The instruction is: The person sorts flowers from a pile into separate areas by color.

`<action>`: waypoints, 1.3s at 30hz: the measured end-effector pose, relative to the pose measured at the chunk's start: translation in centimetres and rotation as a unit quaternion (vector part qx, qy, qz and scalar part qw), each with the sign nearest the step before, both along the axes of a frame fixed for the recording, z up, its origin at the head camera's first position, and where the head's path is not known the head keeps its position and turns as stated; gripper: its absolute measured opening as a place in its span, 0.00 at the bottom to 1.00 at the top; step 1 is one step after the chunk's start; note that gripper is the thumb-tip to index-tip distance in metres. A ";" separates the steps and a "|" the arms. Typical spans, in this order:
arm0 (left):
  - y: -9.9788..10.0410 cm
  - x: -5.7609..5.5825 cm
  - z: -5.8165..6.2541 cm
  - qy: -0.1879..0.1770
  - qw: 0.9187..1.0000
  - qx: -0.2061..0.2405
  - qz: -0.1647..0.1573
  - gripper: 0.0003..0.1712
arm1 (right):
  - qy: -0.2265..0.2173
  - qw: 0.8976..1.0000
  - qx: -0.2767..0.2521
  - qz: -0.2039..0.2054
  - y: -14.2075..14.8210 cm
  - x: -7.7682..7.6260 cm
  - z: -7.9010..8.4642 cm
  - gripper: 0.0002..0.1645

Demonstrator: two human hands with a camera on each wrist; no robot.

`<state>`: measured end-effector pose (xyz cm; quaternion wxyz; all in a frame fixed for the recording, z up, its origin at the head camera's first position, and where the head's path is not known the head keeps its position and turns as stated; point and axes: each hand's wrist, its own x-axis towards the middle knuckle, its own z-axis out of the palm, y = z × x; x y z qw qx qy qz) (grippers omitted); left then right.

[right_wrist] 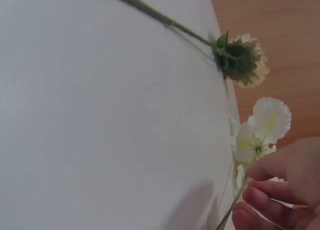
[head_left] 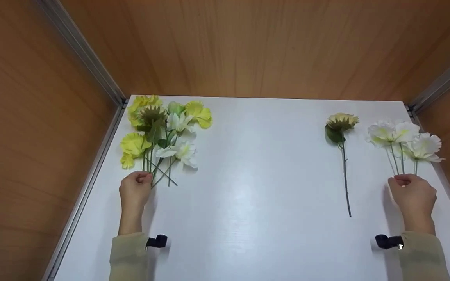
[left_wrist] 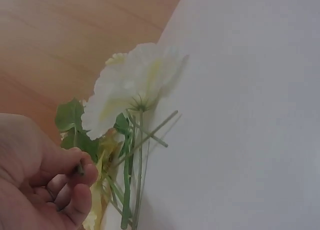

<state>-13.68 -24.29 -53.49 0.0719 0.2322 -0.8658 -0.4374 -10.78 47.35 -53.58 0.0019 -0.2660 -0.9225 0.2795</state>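
At the left of the table, my left hand (head_left: 136,189) pinches a green flower stem (left_wrist: 80,168) between thumb and index finger; which bloom it carries is unclear. Ahead of that hand lie yellow flowers (head_left: 135,144), white flowers (head_left: 185,152) and a cream flower (head_left: 151,113) seen from its underside, their stems crossing. On the right side, the thumb and index finger of my right hand (head_left: 413,195) are at the stem of a white flower (right_wrist: 270,120), seemingly pinching it. Several white blooms (head_left: 424,147) spread just beyond these fingers. Their lower stems are partly hidden.
A single cream flower (head_left: 342,121) with a long stem lies left of my right hand. The white table (head_left: 244,164) meets wooden panels (head_left: 240,47) at the back and sides. Metal strips (head_left: 88,50) edge the panels.
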 end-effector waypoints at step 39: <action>22.1 3.9 -0.1 0.073 0.903 0.328 -0.267 0.04 | 0.130 0.855 -0.474 0.169 -31.2 -0.7 1.2 0.17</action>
